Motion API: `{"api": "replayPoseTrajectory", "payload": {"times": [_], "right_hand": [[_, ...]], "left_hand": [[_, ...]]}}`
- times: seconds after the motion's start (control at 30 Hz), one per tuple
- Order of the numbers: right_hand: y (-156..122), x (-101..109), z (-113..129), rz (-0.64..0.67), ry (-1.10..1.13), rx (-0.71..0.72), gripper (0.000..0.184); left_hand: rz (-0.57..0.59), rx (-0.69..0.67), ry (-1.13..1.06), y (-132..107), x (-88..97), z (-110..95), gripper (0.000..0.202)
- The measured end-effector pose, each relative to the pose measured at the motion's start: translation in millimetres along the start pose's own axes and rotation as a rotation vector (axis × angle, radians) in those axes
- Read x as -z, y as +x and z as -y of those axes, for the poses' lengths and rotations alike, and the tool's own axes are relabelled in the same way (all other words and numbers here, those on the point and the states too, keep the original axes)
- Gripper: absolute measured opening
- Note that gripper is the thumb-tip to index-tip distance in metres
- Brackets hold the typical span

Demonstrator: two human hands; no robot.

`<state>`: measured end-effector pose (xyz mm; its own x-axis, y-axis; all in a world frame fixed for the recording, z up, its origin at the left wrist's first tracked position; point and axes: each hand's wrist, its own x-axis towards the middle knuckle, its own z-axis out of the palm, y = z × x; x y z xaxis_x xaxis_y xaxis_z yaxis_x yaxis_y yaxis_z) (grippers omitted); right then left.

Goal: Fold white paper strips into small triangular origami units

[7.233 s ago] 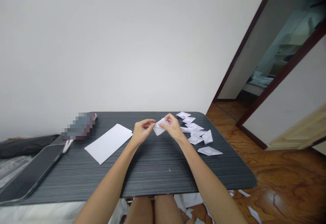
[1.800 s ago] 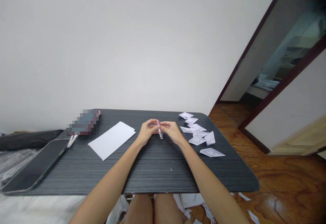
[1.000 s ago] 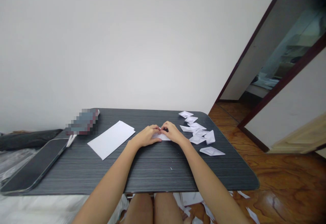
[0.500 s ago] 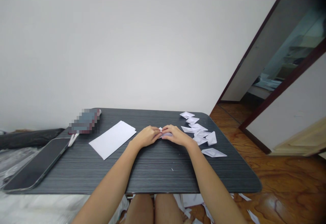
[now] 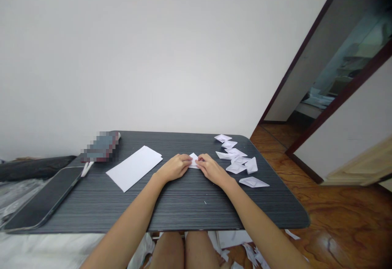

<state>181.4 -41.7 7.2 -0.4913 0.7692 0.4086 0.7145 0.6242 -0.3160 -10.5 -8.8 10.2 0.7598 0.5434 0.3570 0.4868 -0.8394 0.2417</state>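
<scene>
A small piece of folded white paper [image 5: 193, 161] lies on the dark table [image 5: 183, 207], its pointed top showing between my hands. My left hand [image 5: 177, 166] presses on its left side with the fingers held together. On its right side, my right hand [image 5: 210, 167] grips the edge with bent fingers. The fingers cover both outer ends of the paper. Several folded paper boats [image 5: 235, 167] are grouped to the right of my right hand, and one boat [image 5: 254, 182] sits nearer the front.
White paper sheets [image 5: 134, 169] are stacked left of my hands. A phone [image 5: 45, 197] lies by the table's left edge, with a blurred-out object [image 5: 101, 146] behind it. A wall [image 5: 183, 56] rises behind the table. Paper scraps [image 5: 251, 254] litter the floor below.
My hands have moved slightly apart, uncovering more of the folded paper, whose pointed top now shows. The whole view has shifted a little.
</scene>
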Motion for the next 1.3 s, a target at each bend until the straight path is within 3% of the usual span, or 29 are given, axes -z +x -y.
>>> {"api": "replayPoseTrajectory", "payload": {"times": [0.17, 0.4, 0.67, 0.9, 1.0, 1.07, 1.2, 1.3], "right_hand": [[2.6, -4.6, -6.9, -0.097, 0.177, -0.131, 0.019], [5.7, -5.1, -21.4, -0.109, 0.288, -0.297, 0.013], [17.9, -4.1, -24.5, 0.035, 0.061, -0.357, 0.007], [35.3, 5.8, -17.2, 0.249, -0.028, -0.489, 0.003], [37.6, 6.0, -12.3, 0.267, -0.053, -0.533, 0.006], [35.8, 4.5, -7.6, 0.24, -0.069, -0.517, 0.017], [29.0, -0.2, 7.4, 0.154, -0.228, -0.357, 0.023], [23.7, -4.3, 19.9, 0.106, -0.332, -0.221, 0.024]], "left_hand": [[-0.101, 0.066, -0.172, 0.5, -0.5, 8.6, 0.024], [-0.096, 0.239, -0.173, 2.3, 2.7, 14.8, 0.02], [-0.03, 0.501, -0.038, 7.0, -0.9, 9.9, 0.022], [-0.024, 0.489, 0.209, 5.4, -10.5, 5.5, 0.022], [-0.038, 0.513, 0.245, 4.1, -9.0, 3.9, 0.018], [-0.032, 0.446, 0.226, 4.6, -5.8, 1.6, 0.018], [0.11, 0.083, 0.117, 6.8, 0.9, -4.3, 0.034], [0.138, -0.007, 0.057, 7.3, 1.1, -8.4, 0.035]]}}
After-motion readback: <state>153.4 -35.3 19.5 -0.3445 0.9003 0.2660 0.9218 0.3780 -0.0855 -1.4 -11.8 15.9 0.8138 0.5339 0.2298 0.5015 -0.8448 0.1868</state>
